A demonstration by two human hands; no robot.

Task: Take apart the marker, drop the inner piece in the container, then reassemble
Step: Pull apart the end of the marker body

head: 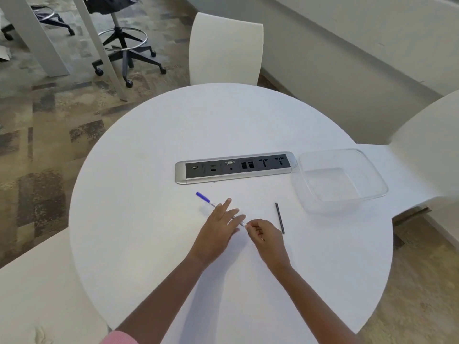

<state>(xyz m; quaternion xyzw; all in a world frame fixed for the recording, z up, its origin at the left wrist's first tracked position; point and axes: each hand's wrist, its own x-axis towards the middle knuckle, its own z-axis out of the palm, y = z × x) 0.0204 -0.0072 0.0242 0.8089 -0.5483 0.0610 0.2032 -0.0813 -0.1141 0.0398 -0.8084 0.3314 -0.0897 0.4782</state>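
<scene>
A white marker with a blue cap (203,197) lies slanted on the round white table (149,170). My left hand (218,232) rests flat over the marker's barrel, fingers stretched out and pressing it down. My right hand (263,234) pinches the marker's near end with curled fingers. A thin dark inner piece (280,217) lies loose on the table to the right of my right hand. The clear plastic container (347,194) stands at the right, with nothing visible inside it.
A silver and black socket strip (233,167) is set into the table behind the marker. White chairs (226,48) stand at the far side, the right and the near left. A black office chair (124,45) is on the carpet beyond.
</scene>
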